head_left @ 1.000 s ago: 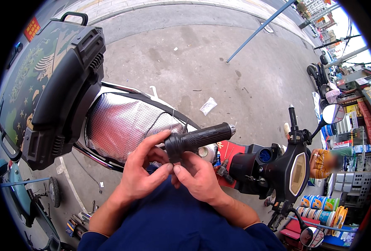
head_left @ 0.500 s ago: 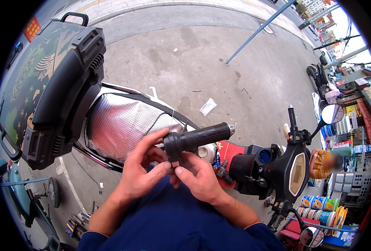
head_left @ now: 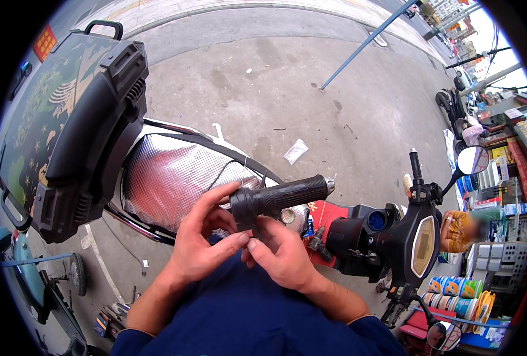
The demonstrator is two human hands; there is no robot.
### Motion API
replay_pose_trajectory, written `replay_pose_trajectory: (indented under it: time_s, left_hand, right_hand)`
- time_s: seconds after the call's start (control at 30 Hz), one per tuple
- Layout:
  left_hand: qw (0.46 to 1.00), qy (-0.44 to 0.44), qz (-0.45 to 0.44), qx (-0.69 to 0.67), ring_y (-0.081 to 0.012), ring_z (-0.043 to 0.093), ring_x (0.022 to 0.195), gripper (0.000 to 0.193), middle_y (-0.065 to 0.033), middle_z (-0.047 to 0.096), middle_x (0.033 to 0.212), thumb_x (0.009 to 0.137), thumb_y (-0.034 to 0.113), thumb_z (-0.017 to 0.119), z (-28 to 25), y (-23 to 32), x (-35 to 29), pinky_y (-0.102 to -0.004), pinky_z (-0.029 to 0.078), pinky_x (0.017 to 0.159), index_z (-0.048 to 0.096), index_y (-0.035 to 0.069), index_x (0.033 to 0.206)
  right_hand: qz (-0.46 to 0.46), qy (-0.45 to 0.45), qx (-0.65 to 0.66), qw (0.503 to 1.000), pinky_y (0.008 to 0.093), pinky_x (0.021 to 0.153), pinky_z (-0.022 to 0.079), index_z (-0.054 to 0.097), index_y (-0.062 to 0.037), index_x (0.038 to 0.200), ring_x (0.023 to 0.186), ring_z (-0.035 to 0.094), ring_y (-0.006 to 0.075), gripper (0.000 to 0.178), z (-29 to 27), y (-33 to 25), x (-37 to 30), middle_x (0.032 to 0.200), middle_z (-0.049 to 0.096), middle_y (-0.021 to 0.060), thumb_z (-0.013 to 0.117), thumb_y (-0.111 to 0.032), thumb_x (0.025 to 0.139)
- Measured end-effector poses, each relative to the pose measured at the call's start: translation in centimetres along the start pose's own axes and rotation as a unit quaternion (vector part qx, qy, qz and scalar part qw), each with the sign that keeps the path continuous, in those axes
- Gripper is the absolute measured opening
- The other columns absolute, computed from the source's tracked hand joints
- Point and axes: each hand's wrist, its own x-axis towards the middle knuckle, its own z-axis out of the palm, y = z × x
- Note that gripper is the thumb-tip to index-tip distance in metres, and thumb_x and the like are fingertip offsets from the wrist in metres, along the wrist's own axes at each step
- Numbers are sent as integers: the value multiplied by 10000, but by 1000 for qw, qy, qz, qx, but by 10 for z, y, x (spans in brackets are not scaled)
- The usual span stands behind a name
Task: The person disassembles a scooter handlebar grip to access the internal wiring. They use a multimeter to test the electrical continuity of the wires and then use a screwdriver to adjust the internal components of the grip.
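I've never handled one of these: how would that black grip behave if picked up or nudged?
The black grip would probably feel stiff, as its free end juts straight out without sagging. Its ribbed, textured surface should resist slipping. Laid down and nudged, its round shape might roll, though the wider collar at one end would likely make it swerve.

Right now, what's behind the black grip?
Behind the black grip, parts of the silver cover and grey ground show past its edges; whatever lies directly behind is hidden by the grip itself.
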Motion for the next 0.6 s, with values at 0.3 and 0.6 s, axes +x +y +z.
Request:
replay_pose_trajectory:
  time_s: [0.3,0.6]
  left_hand:
    - [1000,22,-5,0,-197,592,1122,752,-104,574,1252,768,36,806,-6,-10,0,-334,498,950,411,23,1408]
    - [972,10,111,206,-236,552,1152,746,-130,525,1310,768,114,822,-13,-10,-12,-355,445,1002,436,5,1398]
  right_hand:
    - [-239,135,-408,871,381,684,541,563,73,1170,797,644,321,488,1,-11,1,911,627,186,757,-84,750]
    - [-352,157,-433,815,336,649,556,581,75,1157,751,660,289,511,2,-8,5,922,637,175,784,-44,703]
